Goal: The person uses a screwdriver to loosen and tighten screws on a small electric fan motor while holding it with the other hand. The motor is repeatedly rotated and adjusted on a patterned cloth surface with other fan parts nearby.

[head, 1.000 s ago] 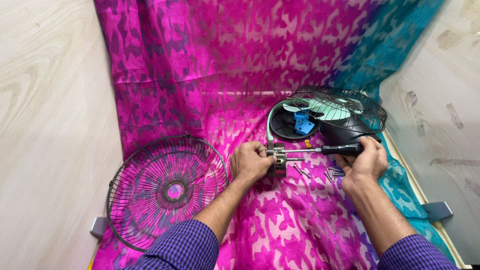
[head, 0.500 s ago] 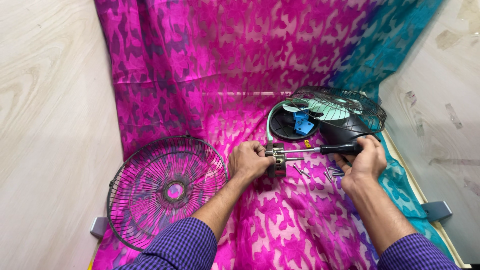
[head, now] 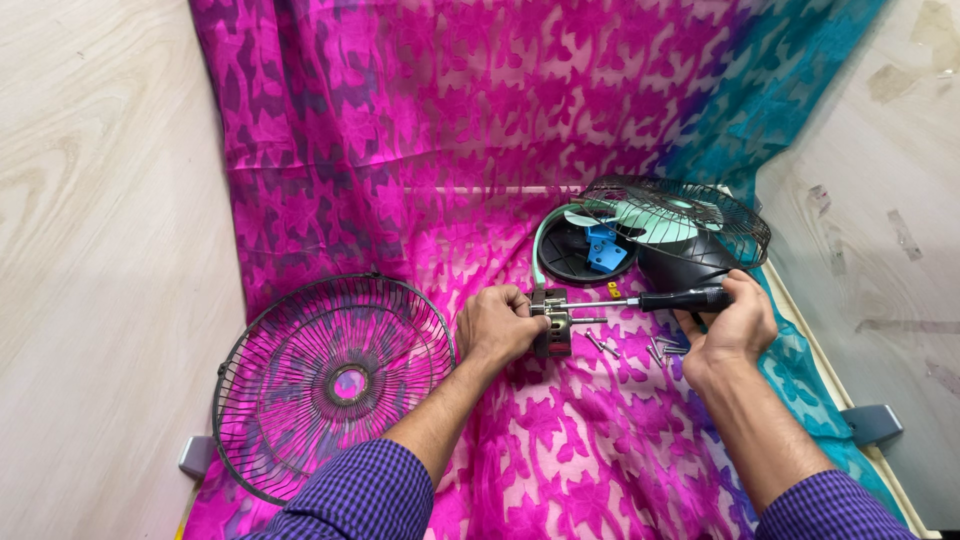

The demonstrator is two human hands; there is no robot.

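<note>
Motor (head: 552, 322) — one, two hands (head: 500, 325), one screwdriver (head: 668, 299), two grilles (head: 330, 385).

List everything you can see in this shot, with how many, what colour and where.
motor: one, grey metal, centre of the cloth, held in the left hand
screwdriver: one, black handle, steel shaft pointing at the motor, in the right hand
screws: several, silver, loose on the cloth between the hands
front grille: one, dark wire, lying flat at lower left
rear grille: one, dark wire, over the pale green blades and black fan body, upper right
blue part: one, beside the fan body
cloth: one, magenta fading to teal at right, covering the surface
left hand: gripping the motor
right hand: gripping the screwdriver handle
sleeves: two, purple check, bottom edge
</note>
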